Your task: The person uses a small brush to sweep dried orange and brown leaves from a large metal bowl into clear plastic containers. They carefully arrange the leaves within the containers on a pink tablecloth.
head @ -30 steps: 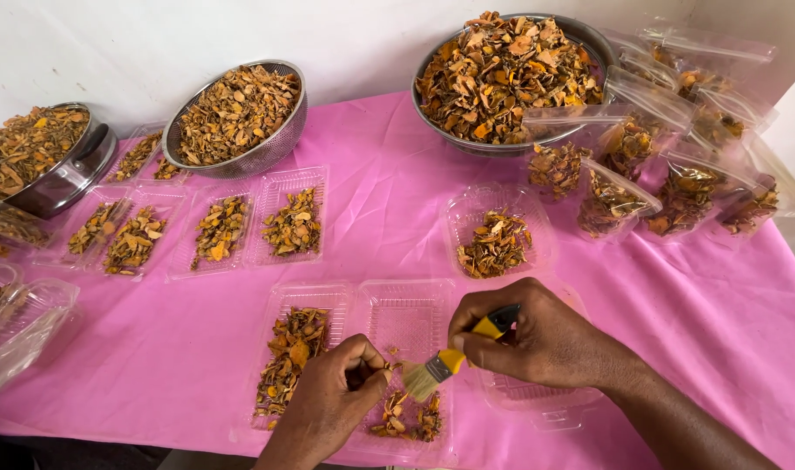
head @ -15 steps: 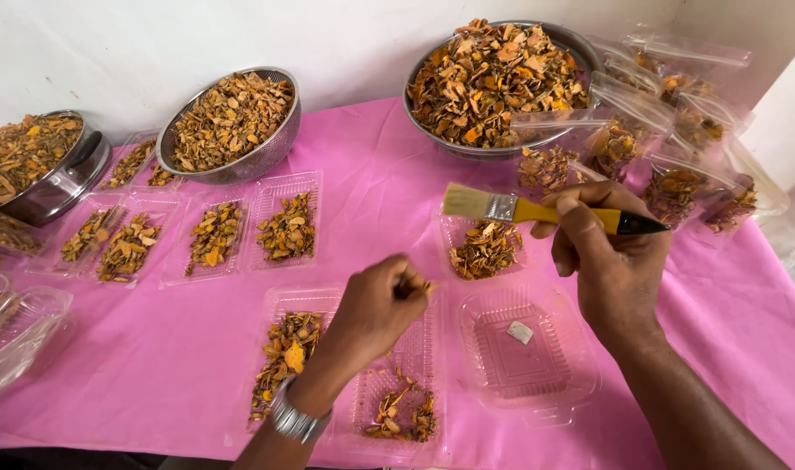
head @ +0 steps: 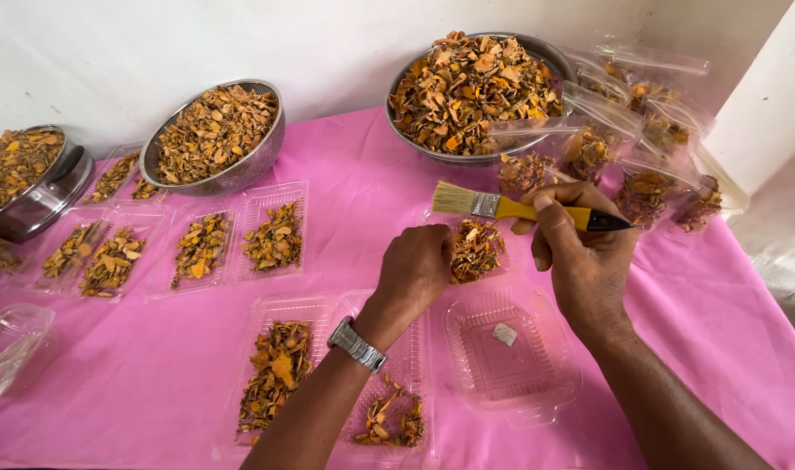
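Meanwhile, on a desk [head: 241,383] draped in bright pink cloth, a person works among dried orange-brown chips, and the step in hand looks to be filling small clear packs by the pinch.

Largest in view are a wide steel bowl [head: 550,57] heaped with the chips at the far edge, a steel mesh colander [head: 254,161] of finer pieces to its left, and a steel pot [head: 45,200] at the far left. Rows of clear plastic trays [head: 276,235] lie between them, each holding a small portion, and filled clear bags [head: 667,130] are stacked at the far right.

Nearer the person, the left hand [head: 415,274], a metal watch [head: 357,345] at its wrist, rests curled at the edge of a clear tray of chips [head: 478,248]. Its fingers [head: 441,252] are bunched together; whether they pinch any chips cannot be told. The right hand [head: 580,252] is clamped around a yellow-handled flat paintbrush [head: 519,207], held level above that tray with the pale bristles pointing left.

An empty clear lidded tray [head: 511,348], bare but for a small white sachet [head: 504,333], sits just beside the right wrist. Judging by this, the next move would call for a careful carry so that no chips scatter.
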